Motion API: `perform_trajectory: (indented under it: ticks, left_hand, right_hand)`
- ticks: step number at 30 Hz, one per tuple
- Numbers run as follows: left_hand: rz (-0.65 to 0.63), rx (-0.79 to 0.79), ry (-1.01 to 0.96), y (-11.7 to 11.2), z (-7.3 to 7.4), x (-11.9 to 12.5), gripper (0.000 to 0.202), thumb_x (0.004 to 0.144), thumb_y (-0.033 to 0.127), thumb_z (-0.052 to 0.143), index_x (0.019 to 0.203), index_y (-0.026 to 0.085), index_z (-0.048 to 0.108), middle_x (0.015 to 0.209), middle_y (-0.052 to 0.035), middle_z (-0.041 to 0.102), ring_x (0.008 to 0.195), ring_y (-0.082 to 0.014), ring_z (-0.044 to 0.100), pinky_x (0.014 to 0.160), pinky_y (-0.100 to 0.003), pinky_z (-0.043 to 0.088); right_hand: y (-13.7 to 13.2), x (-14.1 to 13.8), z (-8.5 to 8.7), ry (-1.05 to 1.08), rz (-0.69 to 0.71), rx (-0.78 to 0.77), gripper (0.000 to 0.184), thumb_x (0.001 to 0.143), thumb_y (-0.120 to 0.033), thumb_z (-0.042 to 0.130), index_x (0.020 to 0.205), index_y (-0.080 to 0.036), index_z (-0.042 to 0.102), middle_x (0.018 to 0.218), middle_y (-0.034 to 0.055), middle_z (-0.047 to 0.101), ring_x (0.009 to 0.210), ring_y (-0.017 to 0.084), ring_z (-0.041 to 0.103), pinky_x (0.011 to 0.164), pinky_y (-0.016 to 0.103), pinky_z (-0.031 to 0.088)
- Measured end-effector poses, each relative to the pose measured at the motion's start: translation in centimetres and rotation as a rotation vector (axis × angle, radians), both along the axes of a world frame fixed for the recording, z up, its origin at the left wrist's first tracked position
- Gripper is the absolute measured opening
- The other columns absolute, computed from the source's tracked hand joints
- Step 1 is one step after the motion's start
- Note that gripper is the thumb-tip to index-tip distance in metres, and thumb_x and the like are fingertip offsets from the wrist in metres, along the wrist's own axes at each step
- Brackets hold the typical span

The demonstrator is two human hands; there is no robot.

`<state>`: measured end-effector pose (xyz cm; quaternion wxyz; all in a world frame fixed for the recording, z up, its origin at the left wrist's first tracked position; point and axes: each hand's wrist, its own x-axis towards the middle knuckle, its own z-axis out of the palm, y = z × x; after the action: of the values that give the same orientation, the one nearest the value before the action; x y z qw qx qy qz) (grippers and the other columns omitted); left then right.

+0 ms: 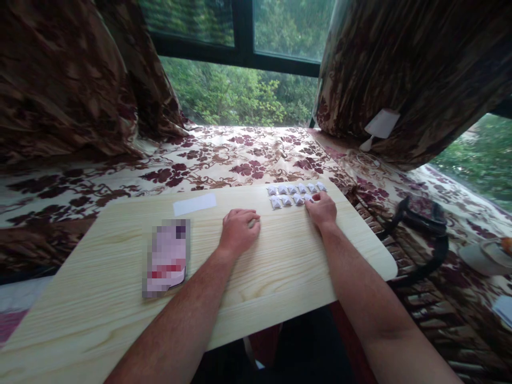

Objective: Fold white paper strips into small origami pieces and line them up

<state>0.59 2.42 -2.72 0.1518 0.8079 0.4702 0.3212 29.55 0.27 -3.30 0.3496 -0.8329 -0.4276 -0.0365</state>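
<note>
Toward the far right of the light wooden table point(276, 288), several small white folded paper pieces point(298, 199) stand in two rows, each peaked like a little pyramid. At the right end of the nearer row, my right hand point(322, 209) pinches one white folded paper piece point(308, 198) between thumb and fingers. My left hand point(240, 229) rests palm down on the middle of the table, its fingers loosely curved and a small gap by the thumb; nothing is seen in it. Left of that hand lie a flat white paper strip point(194, 204) and a blurred-out pinkish phone-shaped object point(168, 256).
Floral cloth point(248, 154) spreads beyond the table up to a window with greenery outside. Patterned curtains hang on both sides. A small white lamp point(382, 124) stands at the right back. Right of the table are a dark chair-like frame point(424, 213) and a white container point(484, 257).
</note>
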Motion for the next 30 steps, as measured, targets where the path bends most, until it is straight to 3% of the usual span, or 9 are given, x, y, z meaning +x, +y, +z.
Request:
perform_trajectory:
  ticks: [7, 12, 15, 21, 30]
  left_hand:
    - [0.024, 0.004, -0.001, -0.1, 0.0, -0.1, 0.018, 0.080, 0.028, 0.063, 0.090, 0.031, 0.077, 0.111, 0.0028, 0.075, 0.109, -0.0240, 0.061, 0.104, -0.041, 0.044]
    - [0.040, -0.006, -0.045, 0.0, 0.0, -0.2, 0.019, 0.080, 0.025, 0.062, 0.092, 0.026, 0.077, 0.106, 0.0005, 0.076, 0.106, -0.0224, 0.063, 0.103, -0.038, 0.046]
    - [0.087, -0.002, -0.078, 0.1, 0.0, -0.3, 0.021, 0.081, 0.023, 0.061, 0.095, 0.023, 0.077, 0.105, -0.0022, 0.076, 0.106, -0.0224, 0.063, 0.103, -0.036, 0.046]
    - [0.160, 0.054, -0.133, 0.1, -0.1, -0.4, 0.023, 0.080, 0.015, 0.057, 0.094, 0.019, 0.075, 0.099, -0.0044, 0.076, 0.098, -0.0217, 0.064, 0.098, -0.035, 0.049]
    - [0.258, -0.004, -0.146, -0.1, 0.2, -0.4, 0.027, 0.079, 0.012, 0.056, 0.098, 0.018, 0.074, 0.100, -0.0058, 0.075, 0.096, -0.0196, 0.066, 0.094, -0.031, 0.051]
  right_hand:
    - [-0.7, -2.9, 1.0, -0.075, 0.121, 0.122, 0.023, 0.075, -0.038, 0.068, 0.088, -0.019, 0.063, 0.093, 0.0099, 0.070, 0.087, 0.026, 0.063, 0.083, 0.038, 0.047]
    - [-0.9, -7.5, 2.7, -0.071, 0.433, 0.092, 0.017, 0.077, -0.034, 0.066, 0.088, -0.020, 0.064, 0.087, 0.0056, 0.070, 0.075, 0.020, 0.061, 0.076, 0.034, 0.047]
    - [-0.4, -10.2, 2.7, 0.000, 0.561, 0.042, 0.014, 0.076, -0.030, 0.064, 0.087, -0.021, 0.064, 0.087, 0.0035, 0.071, 0.071, 0.018, 0.061, 0.074, 0.032, 0.046]
    - [0.3, -13.5, 0.8, 0.150, 0.566, 0.027, 0.008, 0.078, -0.027, 0.060, 0.081, -0.022, 0.065, 0.081, 0.0014, 0.072, 0.067, 0.017, 0.063, 0.071, 0.032, 0.046]
    - [0.0, -13.4, 0.1, 0.181, 0.502, 0.109, 0.009, 0.077, -0.027, 0.060, 0.082, -0.022, 0.065, 0.077, 0.0024, 0.072, 0.064, 0.018, 0.063, 0.072, 0.033, 0.047]
